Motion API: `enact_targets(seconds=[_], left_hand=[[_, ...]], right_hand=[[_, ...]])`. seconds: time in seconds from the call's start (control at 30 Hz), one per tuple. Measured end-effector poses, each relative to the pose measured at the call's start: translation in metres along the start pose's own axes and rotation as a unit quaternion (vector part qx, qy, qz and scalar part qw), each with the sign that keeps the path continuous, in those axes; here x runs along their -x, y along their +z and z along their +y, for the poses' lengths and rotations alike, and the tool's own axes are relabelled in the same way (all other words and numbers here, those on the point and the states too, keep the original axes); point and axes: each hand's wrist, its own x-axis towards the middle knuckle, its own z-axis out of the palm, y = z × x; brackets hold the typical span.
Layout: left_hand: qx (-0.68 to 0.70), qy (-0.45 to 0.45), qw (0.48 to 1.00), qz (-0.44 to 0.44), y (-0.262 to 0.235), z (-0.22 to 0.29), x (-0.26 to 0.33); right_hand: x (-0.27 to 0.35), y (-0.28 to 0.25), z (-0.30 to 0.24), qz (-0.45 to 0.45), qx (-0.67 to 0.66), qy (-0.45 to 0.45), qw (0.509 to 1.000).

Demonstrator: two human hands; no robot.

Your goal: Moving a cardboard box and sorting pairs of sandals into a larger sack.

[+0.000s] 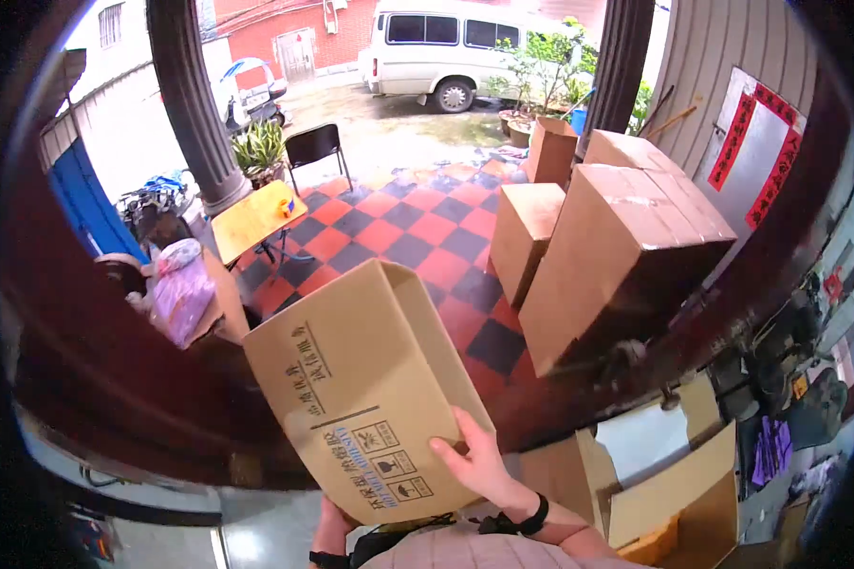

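A brown cardboard box (351, 360) with dark printing and handling symbols is held tilted in front of my body. My right hand (474, 460) grips its right edge, thumb on the printed face and fingers over the side. At its lower edge my left hand (335, 522) holds the box from below; the box hides most of those fingers. Dark bands circle both my wrists. Beside my right forearm stands an open carton (674, 503) with raised flaps, something white against its inside and something orange low down in it.
Large closed cartons (626, 237) stand on the right of the red and black checkered floor (399, 213). At left are a small yellow table (256, 220), a black chair (315, 147) and a pink plastic bag (182, 294). A white van (455, 52) is parked outside, beyond two dark columns.
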Motion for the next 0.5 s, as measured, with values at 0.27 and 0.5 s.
enact_targets(seconds=[0.27, 0.5], left_hand=[[-0.014, 0.067, 0.997, -0.045, 0.109, 0.163, -0.176], [0.021, 0.087, 0.995, -0.033, 0.169, 0.273, -0.364]], right_hand=[[-0.266, 0.002, 0.053, -0.024, 0.016, 0.066, 0.997], [-0.458, -0.016, 0.107, -0.016, -0.002, 0.050, 0.999]])
